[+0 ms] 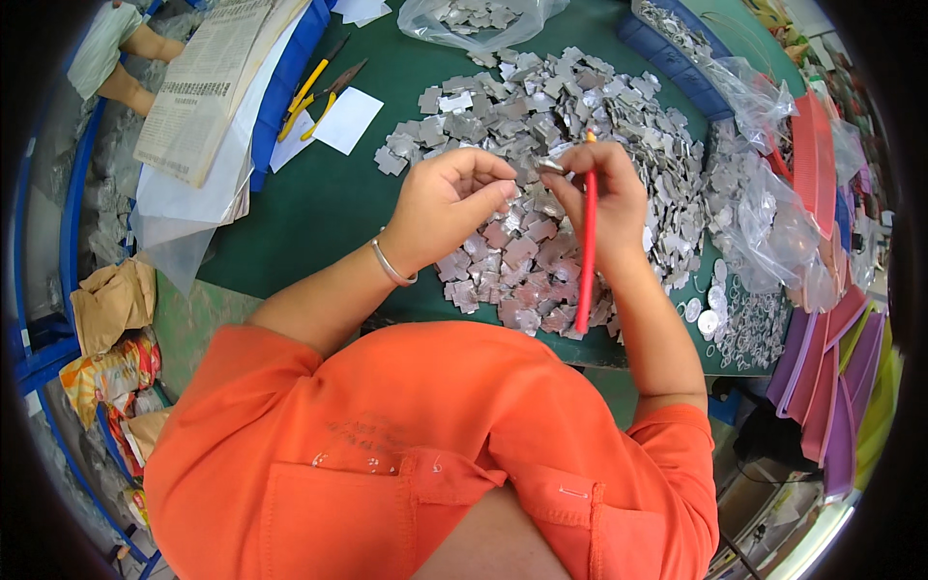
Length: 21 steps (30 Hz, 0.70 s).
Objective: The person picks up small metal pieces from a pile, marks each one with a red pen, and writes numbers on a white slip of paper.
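My right hand [613, 198] is closed around a long, slim red stick-like tool [588, 256] with a yellowish end at the top. Between its thumb and forefinger it also pinches a small silvery metal piece [550, 166]. My left hand [452, 201], a bangle at its wrist, is just to the left, thumb and fingers drawn together; whatever is in that pinch is too small to make out. Beneath and around both hands spreads a big heap of flat, notched silvery metal plates [522, 253] on the green tabletop [300, 222].
Yellow-handled pliers [307, 101] and white paper [348, 121] lie at the far left, beside newspapers [208, 92]. A plastic bag of plates [474, 19] and a blue bin [677, 58] stand at the back. Metal discs [709, 321] and small rings [754, 329] lie at right.
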Each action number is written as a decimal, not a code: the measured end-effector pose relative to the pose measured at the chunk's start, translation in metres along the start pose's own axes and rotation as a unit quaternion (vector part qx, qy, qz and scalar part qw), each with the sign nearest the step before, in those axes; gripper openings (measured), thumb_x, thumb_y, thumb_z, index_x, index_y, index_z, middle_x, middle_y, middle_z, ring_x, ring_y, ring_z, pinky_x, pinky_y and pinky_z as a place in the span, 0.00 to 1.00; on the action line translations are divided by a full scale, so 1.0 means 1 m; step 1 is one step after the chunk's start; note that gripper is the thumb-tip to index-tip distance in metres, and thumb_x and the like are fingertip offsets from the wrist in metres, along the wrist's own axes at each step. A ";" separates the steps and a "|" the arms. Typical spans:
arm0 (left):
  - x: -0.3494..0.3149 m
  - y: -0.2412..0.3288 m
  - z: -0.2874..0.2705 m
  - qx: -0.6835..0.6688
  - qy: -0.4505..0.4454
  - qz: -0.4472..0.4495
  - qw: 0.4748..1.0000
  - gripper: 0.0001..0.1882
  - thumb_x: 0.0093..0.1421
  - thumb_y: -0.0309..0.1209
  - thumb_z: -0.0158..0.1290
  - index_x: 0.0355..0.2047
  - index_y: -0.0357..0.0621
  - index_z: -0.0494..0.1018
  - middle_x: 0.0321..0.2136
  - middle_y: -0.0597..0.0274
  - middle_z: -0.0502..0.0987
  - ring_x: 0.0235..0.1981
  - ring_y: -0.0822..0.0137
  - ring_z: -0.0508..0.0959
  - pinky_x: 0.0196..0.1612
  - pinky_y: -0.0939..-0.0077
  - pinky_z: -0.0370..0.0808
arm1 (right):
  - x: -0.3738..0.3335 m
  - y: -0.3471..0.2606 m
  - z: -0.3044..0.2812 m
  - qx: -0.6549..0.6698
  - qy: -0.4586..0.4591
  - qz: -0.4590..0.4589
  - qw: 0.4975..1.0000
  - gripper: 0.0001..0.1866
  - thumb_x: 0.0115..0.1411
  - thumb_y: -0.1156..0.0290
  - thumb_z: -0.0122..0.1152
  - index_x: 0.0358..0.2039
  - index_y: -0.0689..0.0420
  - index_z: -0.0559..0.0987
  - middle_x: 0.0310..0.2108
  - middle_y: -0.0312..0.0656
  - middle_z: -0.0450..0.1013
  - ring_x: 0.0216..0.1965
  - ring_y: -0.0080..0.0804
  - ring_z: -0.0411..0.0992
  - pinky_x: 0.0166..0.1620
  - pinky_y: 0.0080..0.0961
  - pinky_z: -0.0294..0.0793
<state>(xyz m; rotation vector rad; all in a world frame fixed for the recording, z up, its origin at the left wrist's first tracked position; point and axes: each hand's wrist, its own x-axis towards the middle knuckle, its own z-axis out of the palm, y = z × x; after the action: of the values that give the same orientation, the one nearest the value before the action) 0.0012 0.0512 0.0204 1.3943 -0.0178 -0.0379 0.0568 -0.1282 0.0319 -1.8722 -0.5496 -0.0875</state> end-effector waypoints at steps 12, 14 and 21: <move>-0.003 0.019 0.014 -0.082 -0.040 -0.086 0.992 0.07 0.57 0.25 0.54 0.34 0.32 0.72 0.27 0.56 0.78 0.26 0.71 0.78 0.29 0.79 0.77 | -0.037 -0.011 0.007 0.061 0.102 -0.115 0.986 0.13 0.48 0.91 0.52 0.29 0.58 0.65 0.33 0.48 0.72 0.35 0.32 0.72 0.40 0.24 0.72; -0.001 0.016 0.012 -0.071 -0.038 -0.085 0.993 0.07 0.58 0.24 0.53 0.34 0.32 0.72 0.28 0.54 0.78 0.27 0.70 0.79 0.30 0.79 0.77 | -0.040 -0.011 0.006 0.153 0.142 -0.033 0.977 0.13 0.53 0.90 0.47 0.34 0.58 0.63 0.38 0.49 0.71 0.39 0.29 0.70 0.43 0.24 0.71; -0.007 0.014 0.013 -0.076 -0.057 -0.074 0.993 0.09 0.58 0.27 0.53 0.34 0.31 0.73 0.27 0.58 0.78 0.27 0.72 0.79 0.30 0.83 0.77 | -0.045 -0.024 0.004 0.243 0.085 0.026 0.966 0.14 0.53 0.88 0.55 0.34 0.58 0.63 0.37 0.45 0.71 0.31 0.21 0.68 0.35 0.17 0.70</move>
<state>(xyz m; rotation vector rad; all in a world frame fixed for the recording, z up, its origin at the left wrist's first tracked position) -0.0063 0.0414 0.0369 1.2375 -0.0065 -0.2388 0.0059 -0.1328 0.0364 -1.3827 -0.3632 -0.0696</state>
